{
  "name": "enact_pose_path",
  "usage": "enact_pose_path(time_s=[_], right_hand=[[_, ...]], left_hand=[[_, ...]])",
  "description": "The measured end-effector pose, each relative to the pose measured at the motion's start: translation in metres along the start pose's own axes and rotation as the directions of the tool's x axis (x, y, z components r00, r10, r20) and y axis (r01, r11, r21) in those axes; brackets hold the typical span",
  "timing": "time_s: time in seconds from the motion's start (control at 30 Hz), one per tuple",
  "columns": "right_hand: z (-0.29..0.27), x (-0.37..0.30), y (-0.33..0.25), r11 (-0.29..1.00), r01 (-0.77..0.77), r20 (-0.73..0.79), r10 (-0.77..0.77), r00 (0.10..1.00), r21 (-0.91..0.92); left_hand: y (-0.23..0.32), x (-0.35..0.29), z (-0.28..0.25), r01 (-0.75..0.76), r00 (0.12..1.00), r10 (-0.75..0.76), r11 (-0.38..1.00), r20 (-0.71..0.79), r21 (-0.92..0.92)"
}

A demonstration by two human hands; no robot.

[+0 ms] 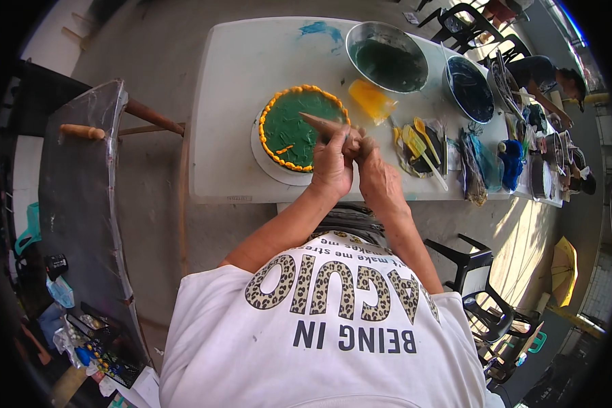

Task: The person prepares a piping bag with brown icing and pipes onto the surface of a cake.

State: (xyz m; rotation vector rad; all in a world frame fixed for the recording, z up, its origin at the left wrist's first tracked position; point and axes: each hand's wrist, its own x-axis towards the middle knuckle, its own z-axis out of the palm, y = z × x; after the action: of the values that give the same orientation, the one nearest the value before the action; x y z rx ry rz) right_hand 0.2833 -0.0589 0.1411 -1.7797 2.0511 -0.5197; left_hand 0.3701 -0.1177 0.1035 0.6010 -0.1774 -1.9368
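Both my hands are closed round a brown-filled piping bag (321, 124), its narrow tip pointing left over the cake. My left hand (333, 163) wraps the bag near its middle, while my right hand (377, 173) grips its gathered rear end. Beneath the tip lies a round cake (294, 129) with a green top, a yellow-orange piped border and a short yellow-orange mark near its lower edge. The cake rests on a pale round board (260, 155). My left hand covers part of the cake's right side.
Beyond the cake stand a metal bowl (387, 58) with dark green residue and another bowl (469, 88) with dark contents. A yellow-smeared plastic bag (372, 102) and several yellow utensils (415, 139) lie to the right. Another person (544, 75) bends near the table's far right end.
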Motion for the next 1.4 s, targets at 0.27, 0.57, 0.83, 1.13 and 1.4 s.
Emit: enact_pose_path(time_s=[0.27, 0.57, 0.83, 1.13, 1.4], right_hand=[[0.007, 0.007, -0.006, 0.999, 0.051, -0.030, -0.051, 0.998, 0.000], [0.014, 0.021, -0.017, 0.995, 0.092, 0.098, -0.087, 0.991, -0.047], [0.019, 0.031, -0.026, 0.996, 0.067, 0.072, -0.071, 0.995, 0.055], [0.020, 0.040, -0.025, 0.999, 0.030, 0.079, -0.032, 0.996, 0.031], [0.026, 0.041, -0.030, 0.987, 0.119, 0.016, -0.122, 0.992, 0.106]], left_hand=[[0.007, 0.006, -0.005, 0.033, 0.996, -0.043, 0.994, -0.083, -0.109], [0.024, 0.013, -0.023, 0.093, 0.995, -0.097, 0.986, -0.026, -0.136], [0.034, 0.016, -0.016, 0.102, 0.984, -0.122, 0.983, -0.127, -0.154], [0.038, 0.030, -0.038, 0.216, 0.974, -0.222, 0.971, -0.052, -0.100], [0.049, 0.031, -0.029, 0.129, 0.974, -0.155, 0.979, -0.164, -0.158]])
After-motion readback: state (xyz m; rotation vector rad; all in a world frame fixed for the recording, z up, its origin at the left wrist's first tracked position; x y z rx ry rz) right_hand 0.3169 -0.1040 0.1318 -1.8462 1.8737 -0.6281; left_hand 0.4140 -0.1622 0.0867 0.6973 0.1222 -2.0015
